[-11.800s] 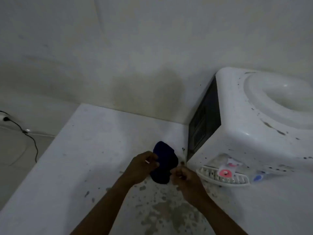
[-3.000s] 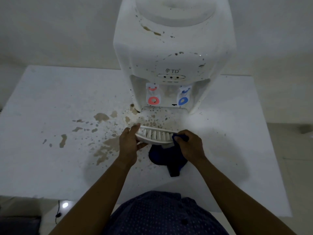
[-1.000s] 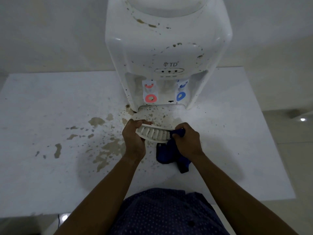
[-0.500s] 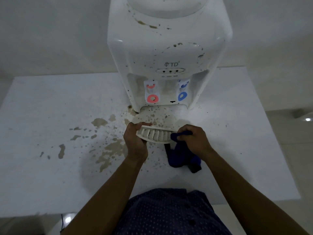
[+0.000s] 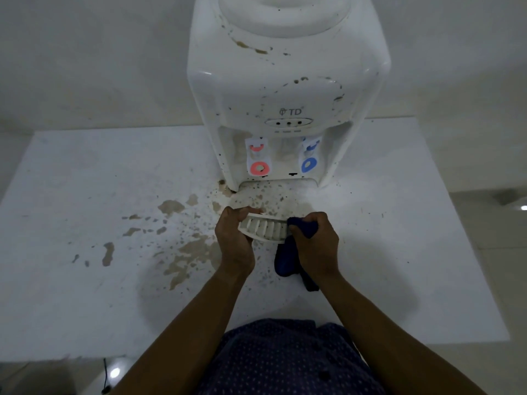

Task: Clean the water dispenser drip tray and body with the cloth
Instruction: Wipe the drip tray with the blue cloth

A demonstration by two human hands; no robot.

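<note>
While the person leans over the counter (image 5: 85, 195), both hands meet close in front of the body, raised a little above the stained surface. Between them is the drip tray (image 5: 263, 230), its long axis running left to right across the person, slotted face up and tipped slightly toward the viewer. The left hand (image 5: 233, 240) is clamped on the tray's left end, fingers curled over the far edge and thumb on the near side. The right hand (image 5: 316, 243) is closed on the dark blue cloth (image 5: 286, 262), a bunched corner pressed onto the tray's right end while the rest hangs down below the wrist toward the counter. So the tray lies directly between the hands, touching both, with the cloth at its right end; any wiping stroke, by my reading, would have to travel leftward along the slots toward the holding hand.

Beyond the hands, brown splashes spread over the counter to the left. Farther back stands the water dispenser (image 5: 285, 89), its white body still flecked with spots, the recess under the red tap (image 5: 259, 167) and blue tap (image 5: 308, 165) bare where the tray belongs. The body looks untouched so far.
</note>
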